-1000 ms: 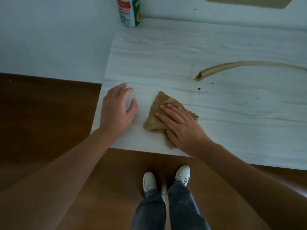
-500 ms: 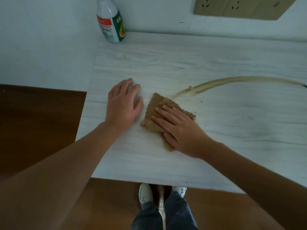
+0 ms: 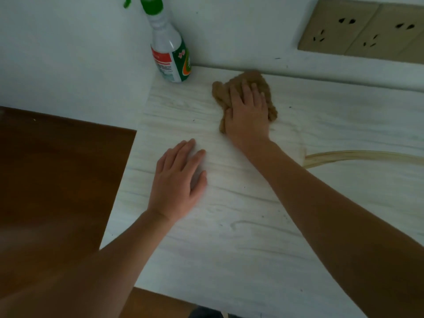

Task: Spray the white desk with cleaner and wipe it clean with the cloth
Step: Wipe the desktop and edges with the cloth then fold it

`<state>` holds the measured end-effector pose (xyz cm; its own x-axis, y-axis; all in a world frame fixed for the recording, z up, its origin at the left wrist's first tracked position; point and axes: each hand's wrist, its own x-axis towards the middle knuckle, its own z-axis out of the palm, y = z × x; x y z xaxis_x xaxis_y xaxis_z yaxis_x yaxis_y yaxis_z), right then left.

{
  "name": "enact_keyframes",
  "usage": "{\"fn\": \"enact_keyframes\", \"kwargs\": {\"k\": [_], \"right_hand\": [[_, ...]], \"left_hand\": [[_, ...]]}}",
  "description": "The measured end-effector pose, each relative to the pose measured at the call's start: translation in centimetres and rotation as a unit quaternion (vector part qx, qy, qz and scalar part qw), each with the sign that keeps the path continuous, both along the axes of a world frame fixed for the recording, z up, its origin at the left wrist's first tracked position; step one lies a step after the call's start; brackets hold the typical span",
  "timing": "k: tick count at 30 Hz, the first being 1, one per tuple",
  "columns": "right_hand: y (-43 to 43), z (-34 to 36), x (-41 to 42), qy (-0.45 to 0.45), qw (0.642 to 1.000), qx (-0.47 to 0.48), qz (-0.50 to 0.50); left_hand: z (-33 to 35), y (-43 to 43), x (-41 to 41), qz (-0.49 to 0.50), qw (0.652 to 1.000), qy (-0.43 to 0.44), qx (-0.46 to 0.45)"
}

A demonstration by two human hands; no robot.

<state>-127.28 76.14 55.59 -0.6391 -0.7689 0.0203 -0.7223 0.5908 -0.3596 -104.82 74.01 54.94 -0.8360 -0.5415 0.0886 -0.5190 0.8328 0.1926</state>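
The white wood-grain desk (image 3: 241,226) fills the middle of the view. My right hand (image 3: 249,113) presses flat on a crumpled brown cloth (image 3: 221,92) near the desk's back edge, close to the wall. My left hand (image 3: 179,180) lies flat on the bare desk, fingers apart, holding nothing, nearer to me and to the left. A spray bottle of cleaner (image 3: 171,51) with a green nozzle stands upright at the back left corner, left of the cloth. A yellowish-brown streak (image 3: 358,156) runs across the desk from my right forearm to the right edge.
A white wall rises behind the desk, with tan power sockets (image 3: 362,31) at the upper right. Brown wooden floor (image 3: 52,180) lies to the left of the desk's left edge. Small dark specks dot the desk surface on the right.
My right hand has pushed the cloth away from me, from beside my left hand up to the back edge near the wall, wiping off the streak's left end. The view has shifted forward.
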Motion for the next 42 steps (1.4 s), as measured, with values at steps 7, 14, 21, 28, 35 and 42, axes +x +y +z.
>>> {"fn": "enact_keyframes", "kwargs": {"k": [7, 14, 21, 28, 35, 42], "right_hand": [[-0.6, -0.8, -3.1, 0.028, 0.983, -0.028, 0.18], [-1.9, -0.5, -3.7, -0.002, 1.0, -0.019, -0.015], [-4.1, -0.8, 2.6, 0.009, 0.981, -0.039, 0.192], [1.4, -0.7, -5.9, 0.008, 0.997, -0.034, 0.066], [10.8, 0.1, -10.7, 0.016, 0.998, -0.01, -0.06], [7.3, -0.1, -7.7, 0.004, 0.991, 0.02, -0.129]], "left_hand": [[-0.1, 0.0, 0.0, 0.002, 1.0, 0.025, 0.002], [-0.1, 0.1, 0.0, 0.002, 1.0, 0.03, 0.004], [-0.1, 0.2, -0.1, 0.005, 1.0, 0.023, -0.001], [0.0, 0.1, 0.0, 0.005, 1.0, 0.02, 0.01], [0.2, 0.2, -0.1, 0.003, 1.0, 0.018, 0.005], [0.1, 0.1, 0.0, 0.007, 1.0, 0.02, 0.002]]}}
